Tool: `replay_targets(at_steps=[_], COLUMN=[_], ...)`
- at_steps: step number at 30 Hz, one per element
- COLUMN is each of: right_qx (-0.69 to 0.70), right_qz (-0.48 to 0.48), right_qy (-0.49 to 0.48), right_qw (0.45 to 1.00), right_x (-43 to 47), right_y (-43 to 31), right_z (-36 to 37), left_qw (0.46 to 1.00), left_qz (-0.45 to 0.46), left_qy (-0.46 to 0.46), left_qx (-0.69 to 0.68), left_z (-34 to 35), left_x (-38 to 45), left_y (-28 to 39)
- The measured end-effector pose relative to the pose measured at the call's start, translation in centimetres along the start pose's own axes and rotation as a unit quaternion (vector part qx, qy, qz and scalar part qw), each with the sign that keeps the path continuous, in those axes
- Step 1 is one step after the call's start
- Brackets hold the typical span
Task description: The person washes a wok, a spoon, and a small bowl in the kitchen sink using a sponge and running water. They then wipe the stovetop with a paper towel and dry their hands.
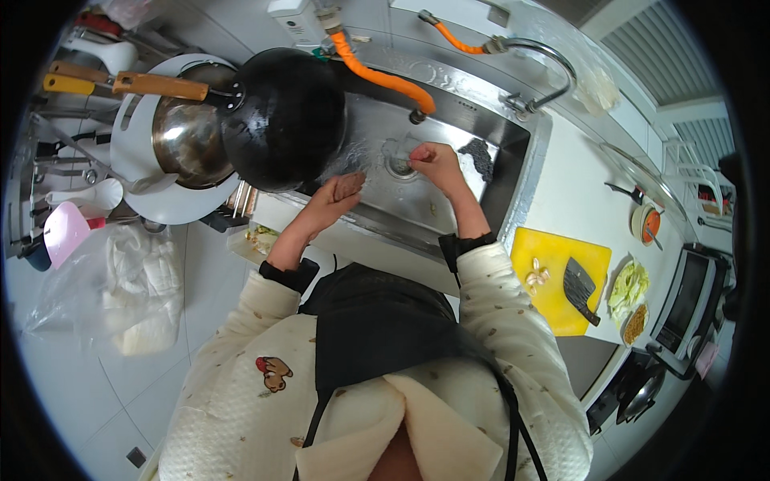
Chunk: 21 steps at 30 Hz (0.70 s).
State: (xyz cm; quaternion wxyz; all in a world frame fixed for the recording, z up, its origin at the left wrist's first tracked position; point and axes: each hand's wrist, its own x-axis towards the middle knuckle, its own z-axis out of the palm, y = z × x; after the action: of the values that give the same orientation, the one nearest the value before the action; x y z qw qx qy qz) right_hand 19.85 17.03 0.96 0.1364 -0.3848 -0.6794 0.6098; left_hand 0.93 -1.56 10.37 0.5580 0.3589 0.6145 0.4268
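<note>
Both of my hands are over the stainless steel sink [421, 207]. My left hand [337, 195] is at the near left side, below the black wok, its fingers bent inward around a brownish patch; whether that is a held piece or wet fingers is unclear. My right hand [438, 168] is above the drain [400, 168], thumb and fingertips close together. Something clear beside its fingertips may be thin plastic or water. An orange hose [385, 73] ends above the drain. Water splashes on the sink floor left of it. A dark mesh scrubber [477, 159] rests in the far right corner.
A black wok [286, 120] overhangs the sink's left side. On the right counter, a yellow cutting board [541, 312] holds a cleaver [579, 285] and several garlic cloves [537, 275]. Beyond are cabbage leaves [628, 288] and a toaster oven [683, 300]. A plastic bag [141, 288] hangs left.
</note>
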Motion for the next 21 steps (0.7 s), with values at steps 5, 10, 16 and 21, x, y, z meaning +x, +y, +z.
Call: replay_targets(at_steps=[5, 10, 16, 21], right_qx=[-0.405, 0.06, 0.257, 0.461], right_qz=[-0.143, -0.026, 0.011, 0.036], right_qy=[0.052, 0.03, 0.055, 0.043], right_qw=[0.901, 0.997, 0.965, 0.886], right_x=[-4.3, -4.3, -5.6, -6.7], right_y=[2.2, -5.6, -11.7, -15.1], right_z=[4.2, 7.4, 7.8, 5.4], left_qw=[0.983, 0.971, 0.955, 0.922], left_qz=[-0.123, -0.115, -0.061, -0.037], left_qy=[-0.043, -0.026, 0.005, -0.077], left_qx=[-0.128, -0.21, -0.289, -0.377], left_z=[-1.0, -1.3, -3.3, -5.1], left_x=[0.4, 1.1, 1.0, -0.5], left_y=[1.3, 0.5, 4.1, 7.0])
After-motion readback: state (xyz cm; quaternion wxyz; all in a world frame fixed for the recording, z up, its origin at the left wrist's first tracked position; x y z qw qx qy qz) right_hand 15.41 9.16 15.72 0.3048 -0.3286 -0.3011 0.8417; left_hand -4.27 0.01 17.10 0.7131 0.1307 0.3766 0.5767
